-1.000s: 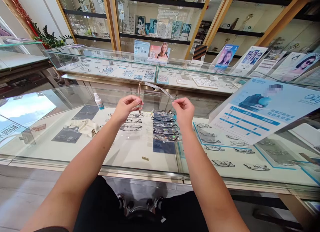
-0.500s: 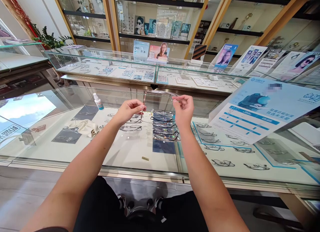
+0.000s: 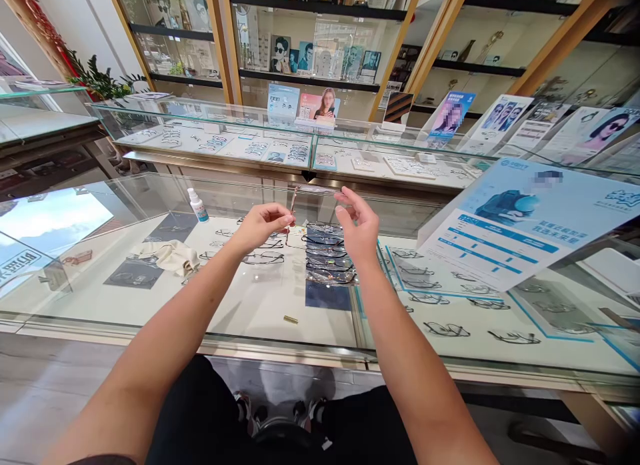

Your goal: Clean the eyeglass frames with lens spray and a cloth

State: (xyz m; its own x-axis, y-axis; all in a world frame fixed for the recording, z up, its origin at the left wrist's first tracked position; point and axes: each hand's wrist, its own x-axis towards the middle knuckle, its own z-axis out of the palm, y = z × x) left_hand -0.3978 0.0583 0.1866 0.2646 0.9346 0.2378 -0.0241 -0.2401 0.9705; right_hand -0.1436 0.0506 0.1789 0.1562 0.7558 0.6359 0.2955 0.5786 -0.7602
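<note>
My left hand (image 3: 263, 226) pinches a pair of thin-framed eyeglasses (image 3: 294, 201) between thumb and fingers, holding it up above the glass counter. My right hand (image 3: 361, 223) is at the far end of the same eyeglasses, thumb and fingers apart. Its fingertips are close to the frame's clear part; whether they touch it I cannot tell. Below the hands, a column of several eyeglasses (image 3: 327, 261) rests over a dark blue sheet (image 3: 327, 296). More eyeglasses (image 3: 263, 257) lie left of that column, partly behind my left forearm.
A white spray bottle (image 3: 198, 207) and a crumpled cream cloth (image 3: 173, 257) are on the left of the counter (image 3: 235, 326). A small gold-coloured piece (image 3: 291, 319) is near the front. At the right stands a large blue-and-white sign (image 3: 525, 218). Another glass showcase (image 3: 210, 159) runs behind.
My right hand has shifted slightly left and its thumb and fingers have spread from their pinch at the end of the eyeglasses. My left hand keeps its hold, with the frame turned a little.
</note>
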